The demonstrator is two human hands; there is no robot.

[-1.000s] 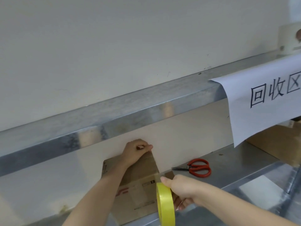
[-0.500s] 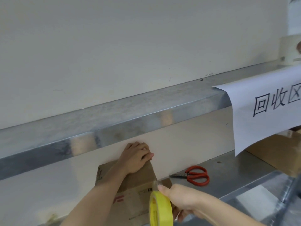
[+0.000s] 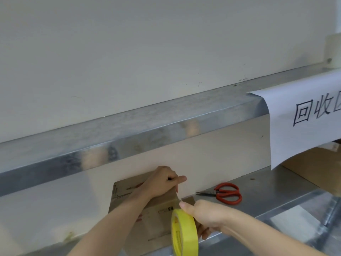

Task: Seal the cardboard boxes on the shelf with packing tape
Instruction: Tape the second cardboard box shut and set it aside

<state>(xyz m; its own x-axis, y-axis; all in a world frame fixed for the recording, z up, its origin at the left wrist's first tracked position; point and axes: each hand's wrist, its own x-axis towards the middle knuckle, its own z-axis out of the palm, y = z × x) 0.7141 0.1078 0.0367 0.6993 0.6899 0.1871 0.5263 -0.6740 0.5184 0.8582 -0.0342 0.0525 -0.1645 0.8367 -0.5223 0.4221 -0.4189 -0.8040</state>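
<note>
A brown cardboard box lies on the lower metal shelf, under the upper shelf. My left hand rests curled on the box's far top edge, index finger pointing right, pressing the cardboard. My right hand grips a roll of tape with a yellow core at the box's near right side, thumb on top. A thin strip of clear tape runs from the roll up toward my left hand.
Red-handled scissors lie on the lower shelf right of the box. A white paper sign hangs from the upper shelf. Another cardboard box sits behind the sign at far right. A pale wall backs the shelf.
My left hand slid slightly along the box's top edge and extended its index finger. The right hand with the roll stayed near the box's right side. The view tilted up a little.
</note>
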